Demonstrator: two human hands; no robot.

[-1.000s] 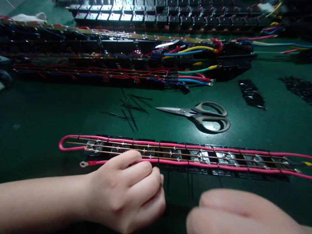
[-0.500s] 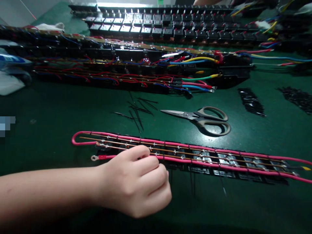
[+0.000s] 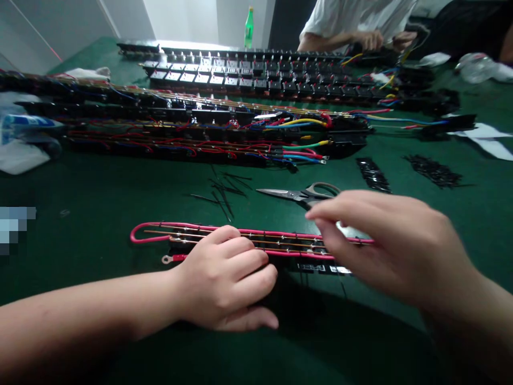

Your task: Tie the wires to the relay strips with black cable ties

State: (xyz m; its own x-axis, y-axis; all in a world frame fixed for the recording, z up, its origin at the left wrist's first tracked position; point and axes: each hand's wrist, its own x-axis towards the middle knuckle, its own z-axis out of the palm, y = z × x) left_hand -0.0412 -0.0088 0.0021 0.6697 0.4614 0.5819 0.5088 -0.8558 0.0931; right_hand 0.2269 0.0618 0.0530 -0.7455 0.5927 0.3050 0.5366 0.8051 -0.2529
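Note:
A long black strip with a red cable (image 3: 188,226) looped along it and thin brass rods lies across the near part of the table. Over its left part rests my left hand (image 3: 228,278), knuckles up, fingers curled down on the strip and thumb standing apart; the fingertips are hidden. My right hand (image 3: 401,251) is above the strip's right part, thumb and forefinger tips close together; anything between them is too small to make out. Just behind those tips lie grey-handled scissors (image 3: 280,194), their handles partly covered. A ring terminal (image 3: 167,259) sticks out left of my left hand.
Loose black cable ties (image 3: 224,190) lie behind the strip, with a bundle (image 3: 373,174) and a pile (image 3: 435,171) farther right. Wired black strips (image 3: 192,141) fill the table's back half. A co-worker's hands (image 3: 368,40) and a green bottle (image 3: 249,28) are at the far side.
My right hand has come into view from the right, over the strip. My left thumb now sticks out from the curled fingers. The view has tilted up, showing the co-worker.

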